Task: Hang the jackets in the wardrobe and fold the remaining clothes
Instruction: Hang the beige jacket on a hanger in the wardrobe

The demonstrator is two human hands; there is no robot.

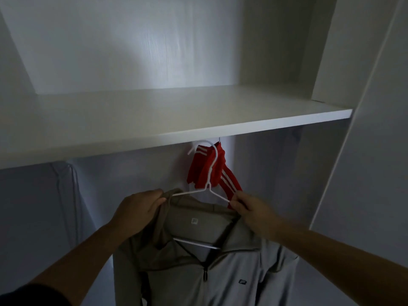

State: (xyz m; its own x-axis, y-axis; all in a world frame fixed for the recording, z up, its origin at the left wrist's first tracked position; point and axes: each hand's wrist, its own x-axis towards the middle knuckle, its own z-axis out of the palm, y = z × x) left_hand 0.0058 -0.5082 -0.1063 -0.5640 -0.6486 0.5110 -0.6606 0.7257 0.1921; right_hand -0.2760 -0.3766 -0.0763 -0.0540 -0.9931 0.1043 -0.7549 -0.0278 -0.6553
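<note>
Two bare forearms raised into the wardrobe, my left hand with fingers curled on the grey jacket collar, my right hand with fingers pinching the white hanger, its hook just under the shelf, a red jacket hanging behind.

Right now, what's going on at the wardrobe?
A person holds a grey jacket on a white hanger just under the wardrobe shelf. The left hand grips the jacket at one end of the hanger; the right hand pinches the other end. A red striped jacket hangs behind. The shelf hides the rail, so I cannot tell whether the hook is on it.
</note>
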